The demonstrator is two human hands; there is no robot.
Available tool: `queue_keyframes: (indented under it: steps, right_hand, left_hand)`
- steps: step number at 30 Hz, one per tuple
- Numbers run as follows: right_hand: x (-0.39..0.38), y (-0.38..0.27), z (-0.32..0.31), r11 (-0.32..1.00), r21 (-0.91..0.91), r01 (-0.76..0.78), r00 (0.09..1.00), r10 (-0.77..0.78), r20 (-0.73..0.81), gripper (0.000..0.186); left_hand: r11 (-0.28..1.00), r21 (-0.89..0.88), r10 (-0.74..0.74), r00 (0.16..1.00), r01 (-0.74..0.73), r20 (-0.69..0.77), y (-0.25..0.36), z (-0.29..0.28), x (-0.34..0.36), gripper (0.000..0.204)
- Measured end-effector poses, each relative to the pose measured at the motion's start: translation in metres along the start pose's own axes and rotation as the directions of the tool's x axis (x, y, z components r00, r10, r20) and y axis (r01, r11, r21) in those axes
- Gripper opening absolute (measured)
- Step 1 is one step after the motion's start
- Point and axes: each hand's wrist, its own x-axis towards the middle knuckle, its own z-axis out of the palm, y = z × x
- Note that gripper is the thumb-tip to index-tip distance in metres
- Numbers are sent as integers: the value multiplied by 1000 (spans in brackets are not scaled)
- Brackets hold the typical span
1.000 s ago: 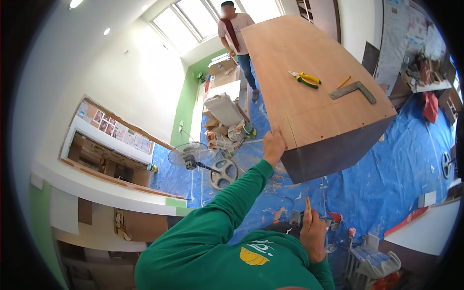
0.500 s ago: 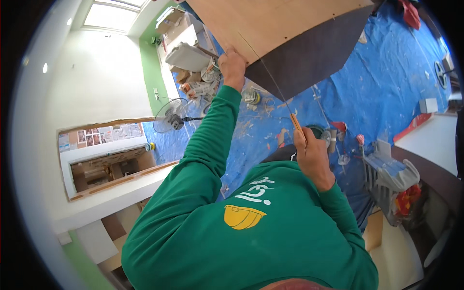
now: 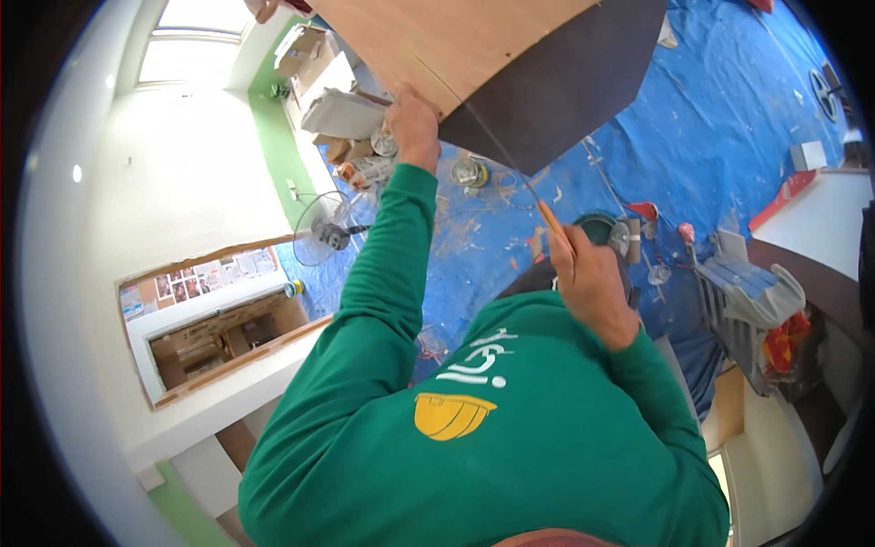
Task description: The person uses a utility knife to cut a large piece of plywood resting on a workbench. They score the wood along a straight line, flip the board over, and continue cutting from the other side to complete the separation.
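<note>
A handsaw (image 3: 499,149) with a thin blade and an orange-brown handle (image 3: 553,223) is in my right hand (image 3: 597,284), whose fingers are wrapped around the handle. Its blade slants up and left across the edge of a light plywood panel (image 3: 456,36), with a thin line running on into the panel's face. My left hand (image 3: 414,126) grips the panel's near-left corner, close beside the blade; its fingertips lie on top and part of the hand is hidden. Under the plywood shows a dark brown side (image 3: 556,96).
Blue sheeting (image 3: 711,137) covers the floor. A paint can (image 3: 469,173) stands below the panel, a fan (image 3: 324,230) to the left. Grey folding steps (image 3: 752,283) stand at right. At the top left edge is what looks like another person's hand (image 3: 262,9).
The panel, my left hand and the saw sit slightly farther left in the picture, as the view has shifted a little. What looks like another hand has appeared at the top left.
</note>
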Motion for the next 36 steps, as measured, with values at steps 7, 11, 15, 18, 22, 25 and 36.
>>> queue_keyframes:
  steps: [7, 11, 15, 18, 22, 25, 36]
  right_hand:
    - [143, -9, 50, 985, -137, -109, 991, 97, -89, 17]
    - [94, -2, 36, 990, -139, 2, 1000, -2, 0, 25]
    - [4, -7, 1, 978, 91, -185, 983, 183, 33, 30]
    - [66, 15, 32, 1000, -17, 19, 996, -21, -86, 40]
    - [139, -21, 37, 982, -4, -189, 982, 188, -29, 47]
    - [115, -21, 30, 985, 23, -169, 986, 169, 12, 49]
    - [134, 3, 48, 995, -96, 42, 992, -53, -118, 43]
  left_hand:
    - [997, -39, -70, 995, 73, 69, 17, 5, -3, 68]
    - [1000, -29, -11, 1000, 11, 9, 7, -4, 2, 66]
    - [996, -69, -59, 998, 61, 29, -4, -5, 4, 65]
    - [998, -44, -49, 997, 51, 53, 4, 3, 4, 66]
    - [997, -53, -52, 997, 55, 54, 14, 2, 3, 68]
    - [999, -20, -29, 999, 30, 46, 4, -3, 11, 68]
    - [991, -122, -49, 995, 59, 85, 4, 6, 10, 67]
